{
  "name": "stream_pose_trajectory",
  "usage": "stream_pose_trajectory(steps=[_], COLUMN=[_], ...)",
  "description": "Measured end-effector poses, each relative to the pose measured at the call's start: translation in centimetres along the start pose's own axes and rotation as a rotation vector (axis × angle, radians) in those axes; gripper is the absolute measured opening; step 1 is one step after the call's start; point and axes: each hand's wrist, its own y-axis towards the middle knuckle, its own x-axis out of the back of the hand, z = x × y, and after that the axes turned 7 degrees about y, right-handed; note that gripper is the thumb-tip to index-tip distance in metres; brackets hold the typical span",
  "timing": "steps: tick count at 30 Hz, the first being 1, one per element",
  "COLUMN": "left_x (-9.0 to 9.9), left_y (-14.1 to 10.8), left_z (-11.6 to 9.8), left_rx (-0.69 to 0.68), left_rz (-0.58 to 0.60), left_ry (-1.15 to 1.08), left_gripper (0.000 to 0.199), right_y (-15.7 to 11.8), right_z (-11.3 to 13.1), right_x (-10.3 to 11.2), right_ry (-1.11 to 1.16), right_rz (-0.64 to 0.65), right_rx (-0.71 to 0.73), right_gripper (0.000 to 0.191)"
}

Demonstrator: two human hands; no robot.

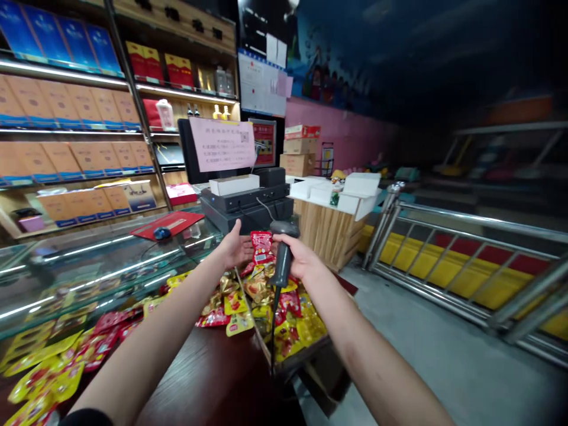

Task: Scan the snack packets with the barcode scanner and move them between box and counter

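Thumb up and fingers apart, my left hand (237, 245) is at the left edge of a small red packet (262, 246); whether it touches the packet is unclear. The packet stands upright between my hands, its barcode facing me. My right hand (299, 254) is closed round the top of the handle of a dark handheld scanner (283, 263), whose cable hangs down. Below is an open box (261, 340) of red, yellow and gold snack packets. More packets (219, 310) lie left of the box.
A glass counter (110, 260) at left bears a red mat (177, 223) with a mouse (162, 234). Beyond my hands are a monitor (189, 154) and a black cash drawer (231, 213). Loose packets (57, 378) lie at lower left; a metal railing (444, 219) stands at right.
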Motion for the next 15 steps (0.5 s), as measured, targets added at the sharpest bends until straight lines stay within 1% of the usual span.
stream_pose_trajectory(steps=[2, 4, 5, 7, 9, 11, 15], left_x=[-1.9, -3.0, -3.2, -2.8, -1.8, -0.1, 4.5], left_y=[1.7, 2.6, 2.8, 2.8, 2.1, 0.8, -3.3], left_z=[0.0, 0.4, 0.6, 1.0, 1.4, 1.7, 2.5], left_rx=[0.01, 0.025, 0.033, 0.046, 0.044, 0.034, 0.021], left_rz=[-0.067, -0.107, -0.109, -0.097, -0.11, -0.153, -0.239], left_ry=[0.067, 0.111, 0.119, 0.117, 0.106, 0.098, 0.042], left_gripper=[0.087, 0.089, 0.09, 0.089, 0.087, 0.085, 0.081], right_y=[-0.2, -0.3, -0.3, -0.3, -0.3, -0.3, -0.3], right_z=[1.4, 2.1, 2.2, 2.0, 1.3, 0.3, -3.1], right_x=[1.4, 2.4, 2.8, 3.1, 2.7, 1.8, -1.2], right_ry=[0.078, 0.108, 0.11, 0.112, 0.106, 0.091, 0.059], right_rz=[-0.072, -0.116, -0.128, -0.133, -0.123, -0.104, -0.013], right_rx=[-0.032, -0.03, -0.022, -0.019, -0.031, -0.054, -0.129], right_gripper=[0.011, 0.012, 0.012, 0.011, 0.009, 0.007, 0.006])
